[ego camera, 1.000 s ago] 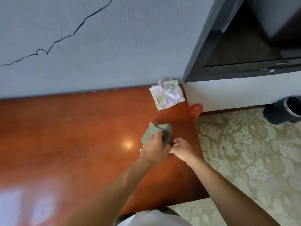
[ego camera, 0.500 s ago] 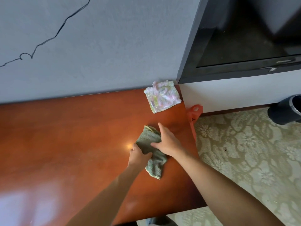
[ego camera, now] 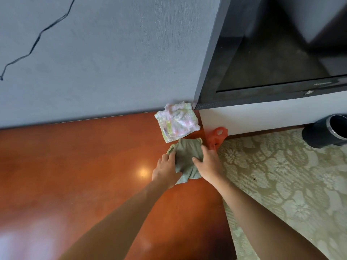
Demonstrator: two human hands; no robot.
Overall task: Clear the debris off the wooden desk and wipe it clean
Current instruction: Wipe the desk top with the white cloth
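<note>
My left hand [ego camera: 166, 168] and right hand [ego camera: 208, 164] cover the sides of the green cloth [ego camera: 185, 156]. The right frame edge cuts off the dark bin [ego camera: 325, 131] and the television [ego camera: 277, 53]. I cannot read the television's small logo.

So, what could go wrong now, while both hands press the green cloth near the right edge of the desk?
1. The green cloth nearly touches the white cloth; a forward wipe may push it against the wall.
2. The right hand works at the desk edge, so debris may fall onto the carpet.
</note>
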